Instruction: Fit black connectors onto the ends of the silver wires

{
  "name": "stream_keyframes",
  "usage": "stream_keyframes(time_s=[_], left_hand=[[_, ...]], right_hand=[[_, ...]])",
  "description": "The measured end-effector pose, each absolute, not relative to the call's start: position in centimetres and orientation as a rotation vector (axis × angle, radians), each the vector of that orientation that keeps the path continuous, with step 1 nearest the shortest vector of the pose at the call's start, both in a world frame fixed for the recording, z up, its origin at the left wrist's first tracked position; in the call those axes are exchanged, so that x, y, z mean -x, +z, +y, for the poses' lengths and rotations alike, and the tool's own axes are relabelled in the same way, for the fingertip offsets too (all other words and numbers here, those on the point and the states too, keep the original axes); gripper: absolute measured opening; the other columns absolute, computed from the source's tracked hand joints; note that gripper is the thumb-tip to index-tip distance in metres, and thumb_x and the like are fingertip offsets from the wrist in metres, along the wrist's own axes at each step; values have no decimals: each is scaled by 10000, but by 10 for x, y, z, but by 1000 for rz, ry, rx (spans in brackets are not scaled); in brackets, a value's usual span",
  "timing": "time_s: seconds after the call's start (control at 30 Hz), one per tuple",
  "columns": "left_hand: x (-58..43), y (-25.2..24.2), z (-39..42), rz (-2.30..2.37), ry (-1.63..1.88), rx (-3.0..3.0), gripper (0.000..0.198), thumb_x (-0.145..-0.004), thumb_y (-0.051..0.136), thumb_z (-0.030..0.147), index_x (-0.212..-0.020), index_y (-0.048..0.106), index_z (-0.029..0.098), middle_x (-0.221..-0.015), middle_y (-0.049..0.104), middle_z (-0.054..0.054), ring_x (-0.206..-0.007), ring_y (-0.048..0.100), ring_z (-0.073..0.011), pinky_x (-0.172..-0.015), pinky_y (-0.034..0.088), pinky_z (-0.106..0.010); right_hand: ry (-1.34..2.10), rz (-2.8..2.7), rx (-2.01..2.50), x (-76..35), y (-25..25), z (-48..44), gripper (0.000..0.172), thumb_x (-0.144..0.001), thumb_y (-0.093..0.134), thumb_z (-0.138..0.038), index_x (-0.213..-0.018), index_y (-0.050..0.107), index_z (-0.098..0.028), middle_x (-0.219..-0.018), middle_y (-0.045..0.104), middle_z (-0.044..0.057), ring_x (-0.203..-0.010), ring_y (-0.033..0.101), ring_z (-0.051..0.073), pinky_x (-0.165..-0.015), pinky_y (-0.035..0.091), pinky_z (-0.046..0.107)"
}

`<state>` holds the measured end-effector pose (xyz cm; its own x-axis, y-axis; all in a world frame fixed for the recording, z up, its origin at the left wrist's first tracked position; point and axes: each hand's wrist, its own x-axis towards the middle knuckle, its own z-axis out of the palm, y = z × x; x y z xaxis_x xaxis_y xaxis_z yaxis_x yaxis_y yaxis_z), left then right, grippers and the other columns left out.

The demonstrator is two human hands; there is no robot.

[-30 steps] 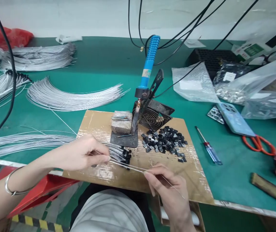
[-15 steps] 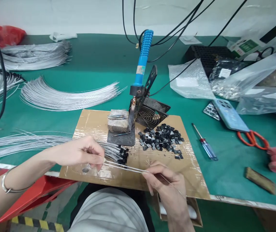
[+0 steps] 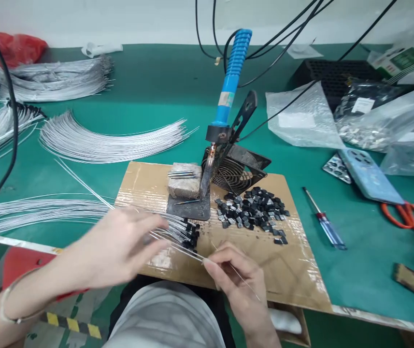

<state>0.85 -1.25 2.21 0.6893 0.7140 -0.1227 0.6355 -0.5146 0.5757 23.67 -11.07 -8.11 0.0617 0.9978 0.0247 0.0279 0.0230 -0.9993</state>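
Observation:
My right hand (image 3: 237, 285) pinches thin white wires (image 3: 188, 252) between thumb and fingers over the front of the cardboard sheet (image 3: 293, 270). From that pinch the wires run left beneath my left hand (image 3: 116, 246); their far ends stick out past it at an angle. My left hand is slightly blurred, thumb and forefinger apart, with no grip on the wires visible. Behind its fingers lies a bundle of white wires (image 3: 47, 210) ending in black connectors (image 3: 192, 236). A loose pile of small black and silver pieces (image 3: 252, 208) sits on the cardboard to the right.
A blue-handled soldering iron (image 3: 228, 92) leans in its stand, beside a pale block (image 3: 184, 186) and a small fan (image 3: 234, 174). Another wire bundle (image 3: 112, 144) lies behind. At right are a screwdriver (image 3: 326, 224), a phone (image 3: 369, 174), red-handled scissors (image 3: 407, 215) and plastic bags (image 3: 301, 116).
My left hand has opened off the wires and shifted slightly. The wires' left ends now show beyond it. My right hand keeps its pinch. The camera view has swung a little left.

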Motion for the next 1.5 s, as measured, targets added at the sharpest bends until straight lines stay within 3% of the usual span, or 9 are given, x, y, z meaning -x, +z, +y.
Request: stream_keyframes(time_s=[0.1,0.2,0.43,0.53,0.63,0.8,0.9,1.07,1.5], left_hand=[[-31,5,-35,1006,152,-2258,248,-989,484,212,-1209,598,205,-1029,723,-80,-886,657,-232,-759,459,-321],[-48,-13,-47,987,205,-2158,188,-987,429,156,-1063,596,198,-929,691,-62,-856,606,-216,-828,455,-354],[-52,-35,-42,1119,265,-1712,176,-1006,481,289,-897,585,198,-745,538,0,-648,466,-147,-581,355,-266],[-52,-39,-38,1135,357,-1481,242,-1004,507,353,-848,582,183,-666,490,28,-567,380,-116,-517,275,-252],[-54,-40,-35,1153,414,-1374,261,-976,560,374,-824,603,166,-648,498,29,-545,355,-102,-500,238,-247],[-57,-38,-30,1162,459,-1322,250,-942,603,358,-793,625,159,-639,525,22,-537,365,-100,-488,242,-237],[-59,-36,-29,1174,469,-1318,237,-932,613,339,-783,635,157,-643,524,21,-540,350,-100,-487,238,-241],[-60,-33,-31,1193,478,-1286,215,-892,667,336,-778,633,157,-645,525,25,-546,339,-100,-490,236,-246],[-62,-33,-35,1185,522,-1315,249,-944,594,348,-781,594,159,-641,481,36,-563,337,-103,-500,252,-237]], right_hand=[[1081,-1283,1258,-232,-81,-107,205,-924,662,-227,-722,676,-194,-672,560,-7,-599,506,123,-527,386,238],[1064,-1319,1278,-231,-81,-104,202,-930,653,-227,-733,682,-194,-679,567,-7,-599,510,122,-529,392,234],[1101,-1174,1353,-233,-87,-102,189,-971,612,-261,-841,742,-217,-695,563,-15,-596,533,111,-536,411,223],[1127,-1012,1239,-241,-93,-102,429,-1053,395,-405,-1032,783,-222,-789,627,35,-632,605,144,-538,504,247],[1157,-923,1169,-246,-95,-102,635,-1071,228,-459,-1020,807,-202,-807,656,78,-638,636,165,-504,540,259],[1164,-925,1291,-233,-87,-97,237,-986,591,-298,-971,815,-222,-761,656,31,-546,602,105,-473,506,193],[1244,-863,1252,-223,-83,-93,145,-932,677,-276,-960,816,-244,-779,663,15,-506,573,79,-454,495,174],[1385,-712,1123,-218,-86,-90,113,-894,727,-263,-958,820,-279,-757,648,-6,-479,552,60,-432,478,155],[1507,-503,1114,-214,-83,-90,81,-844,791,-311,-875,827,-245,-625,578,-37,-447,474,30,-410,384,131]])
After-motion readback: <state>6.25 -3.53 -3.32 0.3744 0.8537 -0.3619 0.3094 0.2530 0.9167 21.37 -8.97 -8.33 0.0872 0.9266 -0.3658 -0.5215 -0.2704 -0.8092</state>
